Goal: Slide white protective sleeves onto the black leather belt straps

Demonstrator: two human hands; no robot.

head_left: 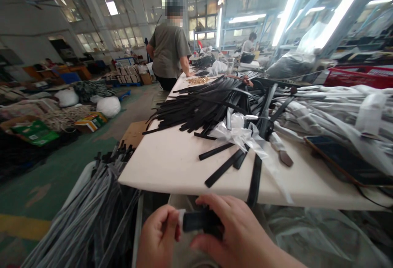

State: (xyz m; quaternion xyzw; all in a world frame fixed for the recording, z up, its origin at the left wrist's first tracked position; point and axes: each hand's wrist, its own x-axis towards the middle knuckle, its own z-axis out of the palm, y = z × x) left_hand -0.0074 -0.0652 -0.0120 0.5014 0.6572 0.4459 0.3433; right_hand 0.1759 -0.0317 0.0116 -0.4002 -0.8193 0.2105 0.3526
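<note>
Just below the table's near edge, my right hand (229, 227) wraps around a black strap (195, 221), its thumb underneath and fingers over the top. The strap looks folded or rolled, and much of it is hidden in the palm. At its left end a bit of whitish wrap (181, 217) shows, pinched between the thumb and fingers of my left hand (161, 233). On the table above lie several loose black strips (222, 170) and a crumpled clear plastic film (239, 131). A large pile of black straps (196, 102) lies behind them.
The pale table (153, 174) runs away from me. A phone (346, 157) and white-wrapped straps (337, 104) lie at the right. Wrapped straps (89, 215) stand bundled below left. A co-worker (170, 51) stands at the table's far left side, near small brass-coloured pieces (198, 80).
</note>
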